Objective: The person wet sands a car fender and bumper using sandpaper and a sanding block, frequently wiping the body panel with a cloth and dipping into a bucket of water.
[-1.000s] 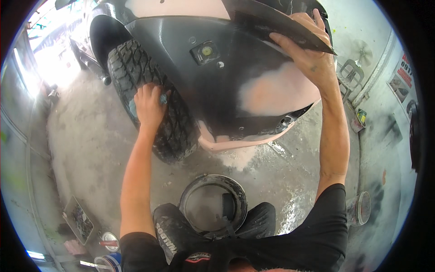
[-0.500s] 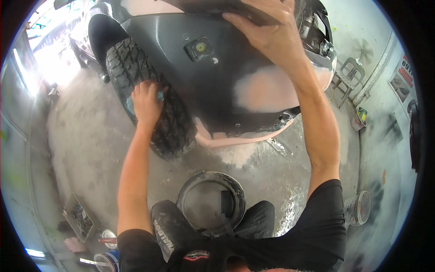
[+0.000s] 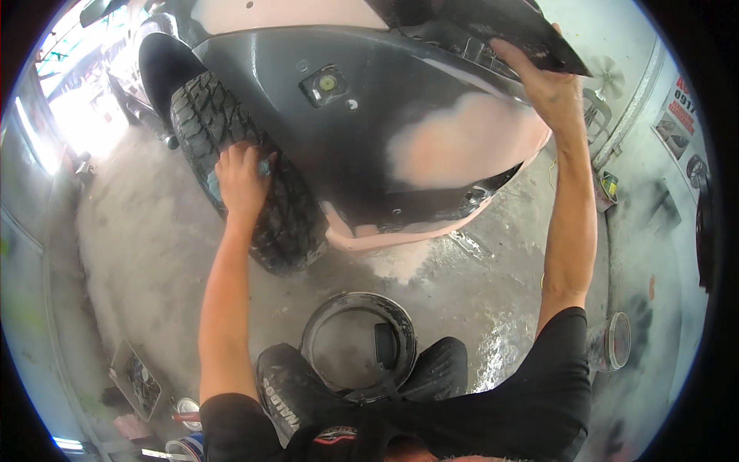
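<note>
My left hand (image 3: 245,185) rests on the knobbly black tyre (image 3: 291,231), fingers curled around a crumpled blue-green cloth (image 3: 213,185) that shows at both sides of it. At the upper right my right hand (image 3: 556,100) grips the edge of a dark, thin, curved panel (image 3: 523,31), thumb on the near face; its other fingers are mostly hidden behind. The panel is held at the top of the car's grey front bumper (image 3: 339,146). On the bumper are a pale pink sanded patch (image 3: 446,142) and a square recess with a yellowish round part (image 3: 329,82).
Between my knees stands a round black tub (image 3: 308,339) of murky liquid with a dark block (image 3: 386,345) in it. A grey tray (image 3: 137,381) and tins (image 3: 185,445) are at the lower left. A clear container (image 3: 618,341) and a chair (image 3: 596,115) stand along the right wall.
My right hand has moved right with the dark panel, uncovering more of the car's upper front. My left hand stays on the tyre with the cloth. The view has shifted slightly.
</note>
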Tool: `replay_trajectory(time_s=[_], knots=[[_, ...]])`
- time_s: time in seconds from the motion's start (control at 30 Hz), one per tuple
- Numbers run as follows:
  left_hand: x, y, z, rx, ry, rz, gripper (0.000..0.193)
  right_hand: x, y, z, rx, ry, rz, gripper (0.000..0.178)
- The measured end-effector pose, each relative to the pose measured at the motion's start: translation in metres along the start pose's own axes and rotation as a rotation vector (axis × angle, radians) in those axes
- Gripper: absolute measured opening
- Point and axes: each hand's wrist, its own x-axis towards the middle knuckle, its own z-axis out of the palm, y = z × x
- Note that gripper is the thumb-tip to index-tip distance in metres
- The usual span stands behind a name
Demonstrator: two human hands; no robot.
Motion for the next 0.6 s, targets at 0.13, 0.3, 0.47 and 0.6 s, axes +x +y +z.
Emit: replay_trajectory(time_s=[0.13, 0.3, 0.47, 0.6], knots=[[0.005, -0.004, -0.008, 0.008, 0.016, 0.006, 0.027, 0.010, -0.044, 0.004, -0.174, -0.034, 0.065, 0.026], [0.001, -0.006, -0.001, 0.006, 0.008, 0.010, 0.027, 0.033, -0.060, 0.024, -0.313, -0.250, -0.174, 0.022], [0.000, -0.002, -0.001, -0.028, -0.021, -0.005, 0.033, 0.035, -0.056, 0.032, -0.311, -0.192, -0.299, 0.018], [-0.005, -0.007, -0.004, -0.034, -0.056, -0.033, 0.043, 0.039, -0.058, 0.057, -0.267, -0.154, -0.351, 0.013]])
